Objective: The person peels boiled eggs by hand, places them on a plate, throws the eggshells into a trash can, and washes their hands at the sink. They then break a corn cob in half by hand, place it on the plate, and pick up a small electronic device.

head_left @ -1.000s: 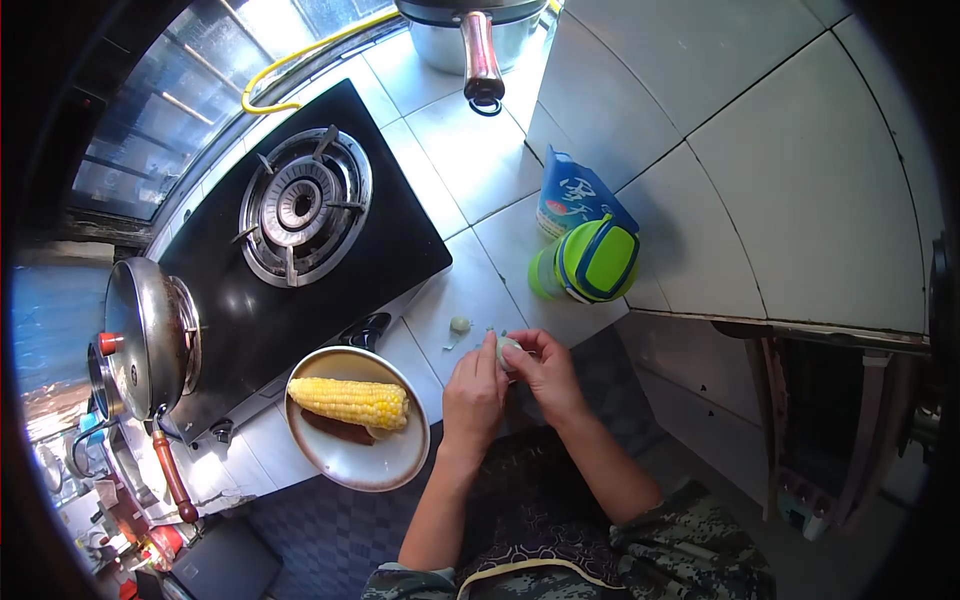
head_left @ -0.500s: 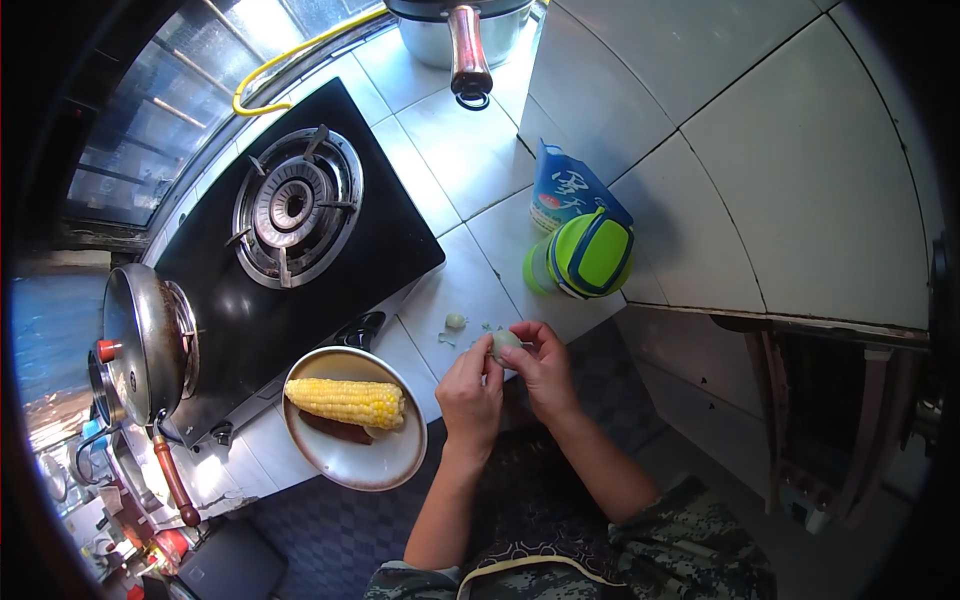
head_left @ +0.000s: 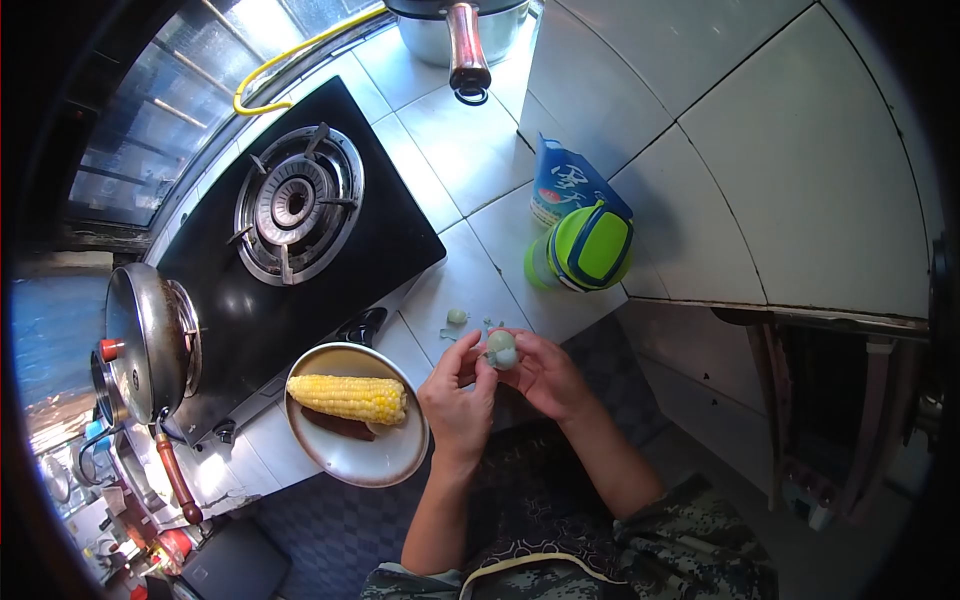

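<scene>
A pale greenish egg (head_left: 502,347) is held between my two hands over the counter's front edge. Part of its shell looks broken away, showing a smoother, paler surface. My right hand (head_left: 548,378) cups it from the right with closed fingers. From the left, my left hand (head_left: 458,402) pinches at the egg's shell with thumb and fingers. Just beyond my hands, a rounded shell piece (head_left: 457,316) and small fragments lie on the white tiles. Left of my left hand, a plate (head_left: 365,468) carries a corn cob (head_left: 350,399) and a brown item partly hidden beneath it.
A black gas stove (head_left: 375,235) takes up the left, with a lidded pan (head_left: 140,340) on its near burner. Beyond my hands stand a green-lidded container (head_left: 592,248) and a blue packet (head_left: 570,185). A pot (head_left: 425,40) sits at the back, beside a tiled wall (head_left: 740,190).
The egg has turned in my hands and more of it shows. My left hand has shifted slightly left, and my right-hand fingers have opened around the egg's far side.
</scene>
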The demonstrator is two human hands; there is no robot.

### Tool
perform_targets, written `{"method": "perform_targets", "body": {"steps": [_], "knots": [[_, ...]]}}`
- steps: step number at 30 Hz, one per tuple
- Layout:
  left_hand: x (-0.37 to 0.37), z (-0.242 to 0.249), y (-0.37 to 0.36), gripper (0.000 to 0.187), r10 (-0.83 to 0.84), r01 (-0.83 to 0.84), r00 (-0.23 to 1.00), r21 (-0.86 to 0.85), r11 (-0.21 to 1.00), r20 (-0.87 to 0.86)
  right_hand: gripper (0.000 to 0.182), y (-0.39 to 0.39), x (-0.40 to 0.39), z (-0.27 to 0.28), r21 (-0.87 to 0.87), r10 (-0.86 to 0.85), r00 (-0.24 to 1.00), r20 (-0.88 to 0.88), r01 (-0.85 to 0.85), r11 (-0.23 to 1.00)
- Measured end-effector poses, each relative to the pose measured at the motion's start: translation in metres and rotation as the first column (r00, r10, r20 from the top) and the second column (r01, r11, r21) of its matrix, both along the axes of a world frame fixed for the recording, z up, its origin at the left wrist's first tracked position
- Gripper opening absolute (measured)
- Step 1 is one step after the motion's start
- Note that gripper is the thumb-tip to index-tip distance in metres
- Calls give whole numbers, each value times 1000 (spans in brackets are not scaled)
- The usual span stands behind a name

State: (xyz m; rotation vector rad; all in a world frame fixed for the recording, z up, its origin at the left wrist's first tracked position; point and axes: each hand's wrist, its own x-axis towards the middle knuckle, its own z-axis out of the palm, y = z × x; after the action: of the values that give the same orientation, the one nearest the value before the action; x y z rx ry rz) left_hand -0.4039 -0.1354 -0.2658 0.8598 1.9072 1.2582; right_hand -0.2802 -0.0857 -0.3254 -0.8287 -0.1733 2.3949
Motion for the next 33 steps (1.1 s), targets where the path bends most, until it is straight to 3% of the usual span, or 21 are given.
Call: {"method": "perform_targets", "body": {"steps": [7,13,17,19,26,29,31,32,33], "knots": [[-3,12,0,28,-17,21,972,-14,1000,232,37,0,0,3,84,107,993,40,-110,990],[-6,20,1,28,-15,3,913,30,1000,407,38,2,0,-1,49,123,992,3,-123,991],[-7,22,0,28,-1,-9,914,22,1000,406,37,3,-1,3,67,117,992,-41,-114,991],[-6,23,1,28,6,-9,910,6,1000,414,40,2,1,1,204,175,984,16,-174,963],[-6,21,-3,27,27,-48,908,39,998,419,42,1,2,-5,168,156,988,-13,-152,974],[-13,13,-1,25,78,-108,908,51,993,412,43,2,3,-4,143,159,984,76,-168,975],[-24,-9,-2,26,-3,9,999,-111,994,52,48,2,2,-2,172,94,967,238,-138,975],[-24,-17,-3,26,0,6,999,-111,994,50,48,3,2,-3,173,97,967,236,-140,975],[-24,-24,-3,31,-159,128,973,-183,975,-167,50,4,4,-4,166,91,967,238,-133,977]]}}
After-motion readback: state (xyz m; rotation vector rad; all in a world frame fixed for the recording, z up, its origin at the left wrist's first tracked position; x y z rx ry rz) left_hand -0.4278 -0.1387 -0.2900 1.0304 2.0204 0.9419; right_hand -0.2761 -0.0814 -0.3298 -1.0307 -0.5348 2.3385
